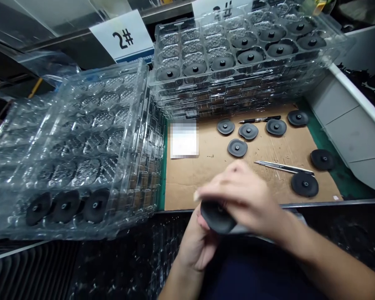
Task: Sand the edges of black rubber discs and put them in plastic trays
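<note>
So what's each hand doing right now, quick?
Left hand: closed on a black disc.
Right hand: blurred, over the disc; its grip can't be told.

The left hand holds one black disc under the blurred right hand — from this disc, a clear tray stack stands at ten o'clock, a pen at one, a knife at two.

- The held disc is coloured plain black.
- The white sign is marked in black, with a blue band.
- The cardboard is coloured brown, the mat green.
- Clear trays are patterned with mesh-like texture.
</note>
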### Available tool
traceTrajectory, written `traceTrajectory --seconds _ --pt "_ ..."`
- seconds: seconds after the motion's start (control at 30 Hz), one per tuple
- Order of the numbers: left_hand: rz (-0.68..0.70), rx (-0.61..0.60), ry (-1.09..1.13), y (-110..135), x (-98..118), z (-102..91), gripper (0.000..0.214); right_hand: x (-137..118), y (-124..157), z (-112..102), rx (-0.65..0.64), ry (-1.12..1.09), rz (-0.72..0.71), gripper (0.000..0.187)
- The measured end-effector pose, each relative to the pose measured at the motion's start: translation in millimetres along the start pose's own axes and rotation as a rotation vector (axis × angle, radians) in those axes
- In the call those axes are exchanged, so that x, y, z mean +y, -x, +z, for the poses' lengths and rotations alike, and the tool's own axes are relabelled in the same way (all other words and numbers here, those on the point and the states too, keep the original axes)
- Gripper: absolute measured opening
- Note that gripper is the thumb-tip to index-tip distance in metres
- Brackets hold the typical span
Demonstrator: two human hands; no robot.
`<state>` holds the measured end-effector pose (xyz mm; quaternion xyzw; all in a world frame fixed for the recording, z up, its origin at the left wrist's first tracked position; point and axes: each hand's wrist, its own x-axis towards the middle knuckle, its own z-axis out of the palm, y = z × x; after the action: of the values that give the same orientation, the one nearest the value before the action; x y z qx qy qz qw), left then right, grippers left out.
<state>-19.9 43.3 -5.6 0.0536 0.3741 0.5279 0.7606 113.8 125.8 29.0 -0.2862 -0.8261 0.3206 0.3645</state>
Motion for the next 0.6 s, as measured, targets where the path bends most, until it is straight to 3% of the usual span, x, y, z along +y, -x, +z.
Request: traceTrajectory --seconds 0.1,0.17,0.27,0.37,0.47,0.53,0.6 --pt "0.003 -0.022 0.065 1.3 4.1 -4.9 0.063 30.1 16.1 6.5 0.066 0.101 0.341 0.018" --pt "0.001 -0.028 0.100 3.2 7.3 -7.8 0.061 48.4 38.1 17.8 0.031 0.079 0.501 0.018" --pt "0.014 -0.014 0.114 5.2 10.3 -10.0 0.060 65.4 70.3 36.2 -0.060 0.001 0.607 0.019" --pt "0.018 -0.016 0.110 4.6 10.2 -7.9 0.060 62.5 73.8 35.8 -0.039 -0.006 0.657 0.021" --pt "0.047 0.010 0.089 3.1 7.5 -2.4 0.059 34.2 45.6 17.7 0.105 0.004 0.634 0.022" --pt "0.079 0.040 0.077 2.8 5.9 0.6 0.060 6.7 23.3 8.2 0.127 -0.042 0.464 0.023" --pt "0.072 0.064 0.068 3.6 5.9 0.9 0.053 -18.0 8.1 5.9 0.058 -0.090 0.245 0.025"
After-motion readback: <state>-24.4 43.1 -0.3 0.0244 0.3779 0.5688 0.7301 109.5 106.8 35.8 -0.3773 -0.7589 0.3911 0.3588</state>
